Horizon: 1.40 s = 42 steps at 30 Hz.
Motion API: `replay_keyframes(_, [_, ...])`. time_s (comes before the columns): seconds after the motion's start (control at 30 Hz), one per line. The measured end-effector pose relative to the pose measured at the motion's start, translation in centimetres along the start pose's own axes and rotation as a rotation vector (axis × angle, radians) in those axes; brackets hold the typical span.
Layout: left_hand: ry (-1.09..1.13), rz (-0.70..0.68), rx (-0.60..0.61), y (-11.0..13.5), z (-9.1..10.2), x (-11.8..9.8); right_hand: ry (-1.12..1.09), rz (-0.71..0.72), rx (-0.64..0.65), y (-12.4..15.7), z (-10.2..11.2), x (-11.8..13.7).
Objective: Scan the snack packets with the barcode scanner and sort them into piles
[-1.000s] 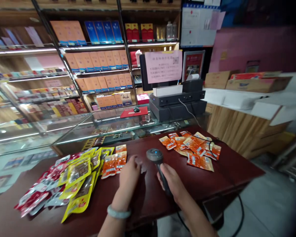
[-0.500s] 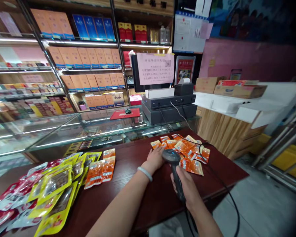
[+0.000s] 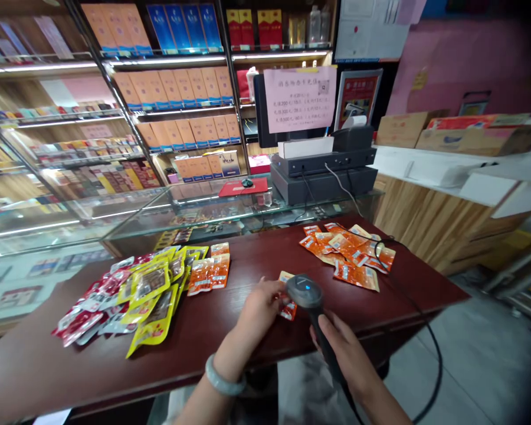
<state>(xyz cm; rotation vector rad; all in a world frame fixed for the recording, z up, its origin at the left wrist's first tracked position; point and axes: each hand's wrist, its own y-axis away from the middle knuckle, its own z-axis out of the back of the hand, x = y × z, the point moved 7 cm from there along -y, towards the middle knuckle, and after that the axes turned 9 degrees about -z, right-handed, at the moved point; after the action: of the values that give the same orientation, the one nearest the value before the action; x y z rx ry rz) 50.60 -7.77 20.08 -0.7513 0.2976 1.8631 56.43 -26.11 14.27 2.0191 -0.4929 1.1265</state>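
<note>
My left hand (image 3: 259, 307), with a pale bangle on the wrist, pinches a small orange snack packet (image 3: 287, 308) just above the dark red table (image 3: 256, 348). My right hand (image 3: 343, 354) grips the handle of a black barcode scanner (image 3: 305, 290), whose head sits right over the packet. A pile of several orange packets (image 3: 349, 254) lies to the right, with the scanner cable running across it. Two more orange packets (image 3: 209, 275) lie left of my hands, next to a heap of yellow and red packets (image 3: 137, 295).
A glass display counter (image 3: 159, 212) runs behind the table. A black cash register (image 3: 323, 171) with a pink notice stands on it. Shelves of boxed goods (image 3: 181, 100) fill the back wall. A wooden counter with cardboard boxes (image 3: 446, 195) stands at the right.
My left hand reached to the orange pile on the right, took one packet and drew it back to the table's middle. The scanner now sits over that packet.
</note>
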Motion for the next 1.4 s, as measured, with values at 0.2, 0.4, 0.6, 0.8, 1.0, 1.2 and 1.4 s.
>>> replay_keyframes(0.2, [-0.469, 0.088, -0.096, 0.5, 0.4, 0.0, -0.043, -0.020, -0.051, 0.8, 0.9, -1.1])
replay_keyframes(0.4, [-0.373, 0.155, 0.044, 1.0, -1.1, 0.9, 0.005, 0.029, -0.034, 1.4, 0.2, -0.6])
replay_keyframes(0.6, [-0.193, 0.226, -0.112, 4.6, 1.7, 3.9, 0.070, -0.029, 0.011, 2.5, -1.6, -1.3])
replay_keyframes(0.8, [-0.145, 0.253, -0.242, 7.9, 4.0, 6.7, 0.179, 0.003, 0.184, 2.6, -6.8, -1.1])
replay_keyframes(1.0, [-0.086, 0.345, -0.389, 9.7, 7.2, 10.1, 0.190, 0.027, 0.331, 1.5, -10.4, -1.7])
replay_keyframes(1.2, [-0.279, 0.453, -0.531, 10.8, 11.5, 11.6, 0.130, 0.067, 0.358, 1.1, -9.6, -1.2])
replay_keyframes(1.4, [-0.652, 0.145, -0.537, 6.4, 9.0, 4.6, 0.069, 0.134, 0.191, 0.6, -3.9, 0.9])
